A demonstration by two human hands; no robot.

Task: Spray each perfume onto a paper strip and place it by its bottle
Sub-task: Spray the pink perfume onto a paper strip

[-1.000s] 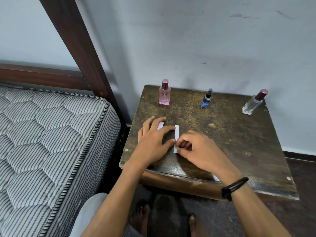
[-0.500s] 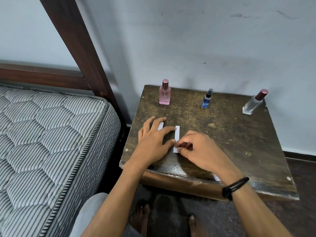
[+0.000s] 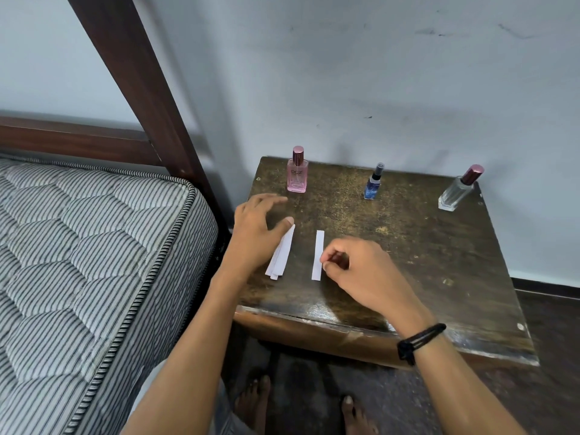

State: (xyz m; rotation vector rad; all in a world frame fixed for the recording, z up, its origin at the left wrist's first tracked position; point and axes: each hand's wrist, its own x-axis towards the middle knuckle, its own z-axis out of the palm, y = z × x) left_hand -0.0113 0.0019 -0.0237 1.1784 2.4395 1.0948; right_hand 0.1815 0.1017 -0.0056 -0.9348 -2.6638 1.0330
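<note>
Strip positions on the table (image 3: 423,262), referenced to the pink bottle (image 3: 297,175).
Left hand (image 3: 255,237): fingers loosely spread, thumb tip touching the far end of the strip stack (image 3: 281,257), which lies just in front of the bottle. Right hand (image 3: 364,277): fingers curled, thumb and forefinger tips at the right edge of the single strip (image 3: 319,246), in front and right of the bottle; pinch cannot be confirmed.

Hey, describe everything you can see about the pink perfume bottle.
The pink bottle is a flat, rectangular flask of clear glass that seems filled with pink liquid. It has faint lettering on its front and a shiny dark-rose cap on a narrow neck. It stands upright and capped at the back left corner of the table, near the wall. Nothing touches it; the left hand is just in front, apart from it.
</note>
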